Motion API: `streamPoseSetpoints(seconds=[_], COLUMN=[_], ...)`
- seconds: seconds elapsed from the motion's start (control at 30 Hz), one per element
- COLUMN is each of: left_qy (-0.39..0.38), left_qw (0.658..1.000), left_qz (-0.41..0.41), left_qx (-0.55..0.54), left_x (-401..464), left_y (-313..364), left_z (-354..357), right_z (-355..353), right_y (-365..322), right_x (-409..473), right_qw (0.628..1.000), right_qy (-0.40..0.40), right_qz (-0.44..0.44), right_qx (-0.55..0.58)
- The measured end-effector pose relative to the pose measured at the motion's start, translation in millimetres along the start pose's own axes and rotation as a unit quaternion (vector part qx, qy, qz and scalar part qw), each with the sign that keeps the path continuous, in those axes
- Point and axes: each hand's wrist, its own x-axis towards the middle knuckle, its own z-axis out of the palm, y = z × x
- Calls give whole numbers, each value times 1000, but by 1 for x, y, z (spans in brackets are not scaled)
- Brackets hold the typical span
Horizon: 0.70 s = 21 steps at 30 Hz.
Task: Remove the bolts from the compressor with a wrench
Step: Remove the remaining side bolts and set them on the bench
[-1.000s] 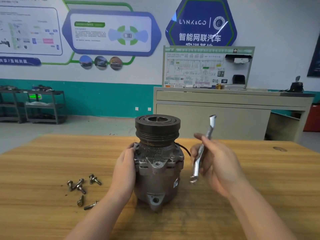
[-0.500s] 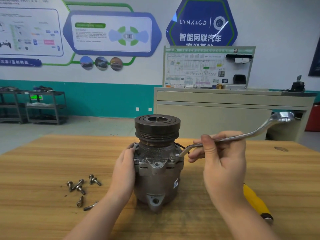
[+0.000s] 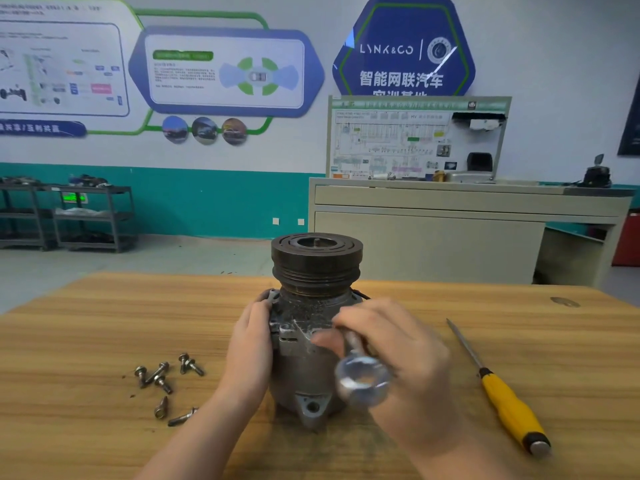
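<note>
Teal-banded wall (image 3: pixel 207 202) (posters above), beige cabinet (image 3: pixel 433 244), shelving (image 3: pixel 86 216).

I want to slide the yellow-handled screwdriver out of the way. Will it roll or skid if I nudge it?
The screwdriver would probably roll rather than skid: its handle looks round and smooth, and it lies flat on the bare wooden table. The thick handle and thin shaft suggest it would curve as it rolls. It looks rigid, so a push on the handle should move all of it.

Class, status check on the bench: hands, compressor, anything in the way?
Left hand steadies compressor. Right hand grips wrench at its housing. Loose bolts left, screwdriver right; neither blocks the work.
</note>
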Motion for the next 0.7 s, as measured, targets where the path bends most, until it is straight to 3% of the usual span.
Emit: streamPoseSetpoints(seconds=[0.1, 0.17, 0.2, 0.27, 0.33, 0.43, 0.5, 0.57, 0.7], left_qy=[7, 5, 3, 3, 0, 2, 3, 3, 5], left_qw=[1000, 1000, 1000, 1000, 1000, 1000, 1000, 1000, 1000], left_qz=[1, 18, 16, 10, 9, 11, 12, 11, 11], left_qx=[13, 24, 21, 15, 13, 17, 23, 26, 25], left_x=[2, 2, 1, 0, 0, -2, -2, -2, 0], left_y=[-2, -1, 0, 1, 2, 2, 2, 3, 2], left_z=[1, 1, 1, 1, 1, 1, 1, 1, 0], right_z=[7, 8, 8, 9, 6, -1, -5, -8, -9], right_y=[-1, -4, -4, 2, 18, 37, 41, 43, 35], right_x=[-6, -7, -6, -1, 5, 12, 13, 13, 11], right_qw=[1000, 981, 949, 836, 721, 604, 567, 589, 749], right_qy=[23, 93, 144, 232, 246, 194, 184, 204, 209], right_qz=[18, 138, 228, 415, 540, 621, 609, 573, 486], right_qx=[3, 103, 164, 274, 358, 461, 523, 532, 399])
